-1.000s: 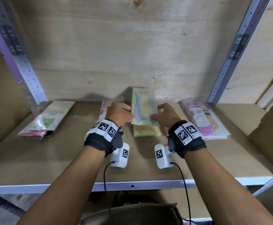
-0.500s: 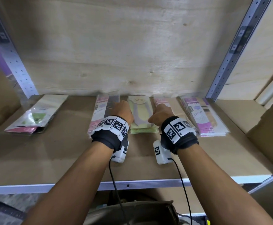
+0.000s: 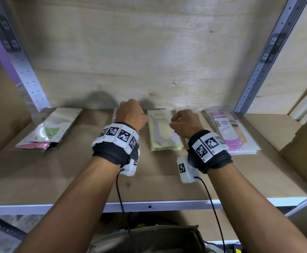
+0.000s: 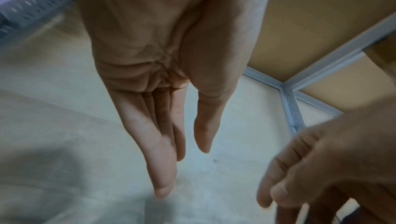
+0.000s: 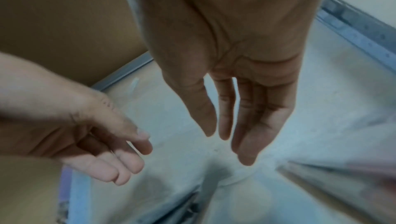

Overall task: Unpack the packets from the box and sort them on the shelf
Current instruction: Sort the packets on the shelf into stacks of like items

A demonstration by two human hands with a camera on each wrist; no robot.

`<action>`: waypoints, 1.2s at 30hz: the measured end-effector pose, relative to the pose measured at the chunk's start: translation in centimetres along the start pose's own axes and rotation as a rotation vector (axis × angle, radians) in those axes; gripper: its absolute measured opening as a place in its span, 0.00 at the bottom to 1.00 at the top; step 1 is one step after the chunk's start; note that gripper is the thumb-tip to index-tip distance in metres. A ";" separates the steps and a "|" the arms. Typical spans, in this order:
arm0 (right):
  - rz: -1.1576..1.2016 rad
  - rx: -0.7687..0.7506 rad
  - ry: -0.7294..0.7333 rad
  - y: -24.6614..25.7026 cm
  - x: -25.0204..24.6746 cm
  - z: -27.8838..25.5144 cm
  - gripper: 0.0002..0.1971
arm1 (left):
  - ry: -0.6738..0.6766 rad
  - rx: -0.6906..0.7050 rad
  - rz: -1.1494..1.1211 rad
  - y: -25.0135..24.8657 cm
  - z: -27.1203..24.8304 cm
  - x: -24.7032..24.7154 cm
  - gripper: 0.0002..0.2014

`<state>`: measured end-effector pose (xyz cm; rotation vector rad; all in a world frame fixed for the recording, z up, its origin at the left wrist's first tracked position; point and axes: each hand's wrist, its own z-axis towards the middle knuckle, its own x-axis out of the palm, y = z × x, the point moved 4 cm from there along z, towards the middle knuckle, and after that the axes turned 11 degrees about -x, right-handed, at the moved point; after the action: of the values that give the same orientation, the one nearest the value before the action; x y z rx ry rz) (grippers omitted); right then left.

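A yellow-green packet [image 3: 162, 132] marked ENE lies on top of a small stack at the middle back of the wooden shelf [image 3: 72, 179]. My left hand [image 3: 131, 114] hovers just left of that stack and my right hand [image 3: 184, 122] just right of it. Neither hand holds anything. In the left wrist view the left hand's fingers [image 4: 165, 182] hang nearly straight. The right wrist view shows the right hand's fingers [image 5: 246, 153] equally relaxed. A pinkish stack under my left wrist is mostly hidden. The brown box [image 3: 149, 238] sits below the shelf's front edge.
A stack of pink and purple packets [image 3: 229, 132] lies at the right. Near the left post lie green and pink packets [image 3: 48, 130]. Metal uprights [image 3: 255, 77] frame the bay, with a plywood back wall behind. A cardboard carton [image 3: 306, 148] stands at far right.
One second ago both hands held the yellow-green packet upright over the stack. They laid it flat, let go and now hover beside it, the left one further back.
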<state>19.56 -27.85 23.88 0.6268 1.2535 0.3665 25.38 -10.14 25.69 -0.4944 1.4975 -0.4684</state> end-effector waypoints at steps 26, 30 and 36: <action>0.222 -0.062 0.519 21.5 26.5 3.9 0.21 | -0.179 -0.393 -0.463 30.0 -0.3 -16.5 0.09; 0.500 0.009 0.493 21.1 24.4 3.8 0.12 | -0.155 -0.283 -0.132 27.4 -1.3 -16.9 0.14; 0.985 0.010 0.437 19.7 15.9 -0.1 0.06 | -0.143 0.022 -0.140 21.8 -3.4 -15.6 0.26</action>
<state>25.59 -3.25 24.00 1.1997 1.2752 1.3684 21.45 16.56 25.75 -0.6051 1.3251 -0.5469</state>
